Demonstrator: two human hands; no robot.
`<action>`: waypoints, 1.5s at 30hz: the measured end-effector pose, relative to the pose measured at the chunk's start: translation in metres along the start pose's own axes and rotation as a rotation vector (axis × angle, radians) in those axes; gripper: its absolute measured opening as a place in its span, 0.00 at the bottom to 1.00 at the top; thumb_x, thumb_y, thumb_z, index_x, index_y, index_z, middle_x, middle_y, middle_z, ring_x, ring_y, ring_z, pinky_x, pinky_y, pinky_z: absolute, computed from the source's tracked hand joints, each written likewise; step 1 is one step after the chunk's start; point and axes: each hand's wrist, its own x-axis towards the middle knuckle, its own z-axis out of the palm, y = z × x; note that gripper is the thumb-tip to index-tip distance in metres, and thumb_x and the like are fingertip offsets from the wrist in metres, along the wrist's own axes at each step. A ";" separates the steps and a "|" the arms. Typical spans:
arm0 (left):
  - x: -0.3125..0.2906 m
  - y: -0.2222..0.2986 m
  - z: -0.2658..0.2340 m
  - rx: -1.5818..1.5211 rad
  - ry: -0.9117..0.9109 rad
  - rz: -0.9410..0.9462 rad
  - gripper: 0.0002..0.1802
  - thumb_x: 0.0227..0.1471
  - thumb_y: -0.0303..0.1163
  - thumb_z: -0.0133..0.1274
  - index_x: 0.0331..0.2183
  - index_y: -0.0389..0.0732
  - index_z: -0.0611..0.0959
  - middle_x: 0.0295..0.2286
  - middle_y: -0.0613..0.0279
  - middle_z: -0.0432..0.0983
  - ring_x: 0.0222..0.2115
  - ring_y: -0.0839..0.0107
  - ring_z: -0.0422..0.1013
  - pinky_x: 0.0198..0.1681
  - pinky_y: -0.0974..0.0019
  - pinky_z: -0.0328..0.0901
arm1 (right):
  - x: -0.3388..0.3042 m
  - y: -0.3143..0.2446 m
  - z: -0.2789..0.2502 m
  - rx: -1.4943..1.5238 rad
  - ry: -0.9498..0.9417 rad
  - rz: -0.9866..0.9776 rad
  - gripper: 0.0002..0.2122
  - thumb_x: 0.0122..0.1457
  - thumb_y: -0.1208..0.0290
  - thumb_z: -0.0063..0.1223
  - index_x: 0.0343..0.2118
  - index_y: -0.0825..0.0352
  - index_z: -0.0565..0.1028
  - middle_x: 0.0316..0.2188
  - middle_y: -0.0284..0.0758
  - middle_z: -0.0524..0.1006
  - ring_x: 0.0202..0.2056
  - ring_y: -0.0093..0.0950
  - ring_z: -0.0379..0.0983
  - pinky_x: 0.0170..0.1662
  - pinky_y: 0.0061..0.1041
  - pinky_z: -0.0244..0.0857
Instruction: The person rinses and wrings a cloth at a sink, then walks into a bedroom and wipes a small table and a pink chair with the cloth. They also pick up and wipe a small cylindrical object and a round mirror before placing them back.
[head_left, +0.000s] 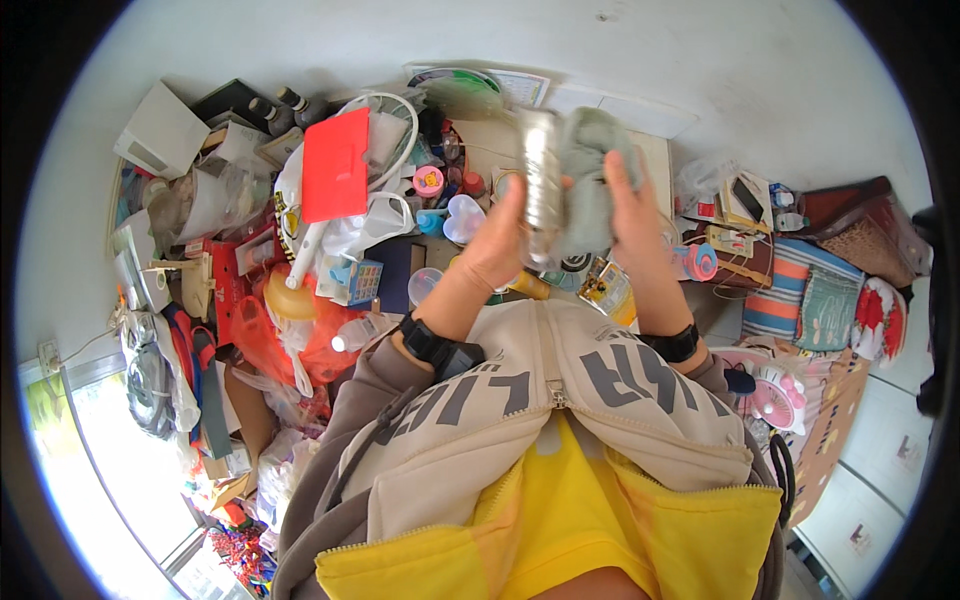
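My left hand (496, 240) is closed around a shiny silver cylinder-like object (541, 180), held upright above the cluttered table. Motion blurs it, so its exact kind is unclear. Close beside it, my right hand (633, 205) grips a soft grey-green cloth (588, 150), bunched and hanging down. The cloth is right against the silver object or nearly so; I cannot tell whether they touch. Below my hands, a yellow-labelled clear container (607, 290) stands near the table's front edge.
To the left are a red folder (336, 165), a pink round lid (428, 181), a heart-shaped lilac container (463, 218) and piled bags. On the right sit a pink-and-blue cup (697, 262), a phone (747, 199), a striped cushion (790, 285) and a pink fan (777, 394).
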 end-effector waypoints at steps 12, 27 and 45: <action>-0.001 -0.021 -0.013 -0.103 0.069 0.002 0.33 0.61 0.59 0.30 0.48 0.41 0.72 0.44 0.57 0.73 0.45 0.65 0.70 0.48 0.58 0.66 | -0.003 0.002 0.009 -0.881 -0.073 -0.559 0.27 0.60 0.48 0.46 0.53 0.66 0.65 0.53 0.44 0.61 0.54 0.41 0.55 0.55 0.40 0.48; 0.013 -0.018 -0.031 0.539 0.236 0.467 0.17 0.56 0.41 0.53 0.35 0.35 0.82 0.35 0.64 0.70 0.33 0.78 0.66 0.47 0.69 0.60 | 0.009 -0.023 0.017 -0.790 -0.287 -0.435 0.22 0.40 0.65 0.69 0.37 0.71 0.75 0.42 0.35 0.66 0.39 0.27 0.65 0.42 0.25 0.61; 0.026 0.033 -0.044 0.079 0.419 0.659 0.23 0.56 0.41 0.45 0.49 0.37 0.74 0.48 0.59 0.67 0.49 0.67 0.63 0.54 0.63 0.57 | 0.073 -0.030 -0.023 0.015 -0.166 -0.143 0.16 0.56 0.76 0.54 0.47 0.71 0.66 0.41 0.41 0.77 0.38 0.28 0.75 0.37 0.24 0.67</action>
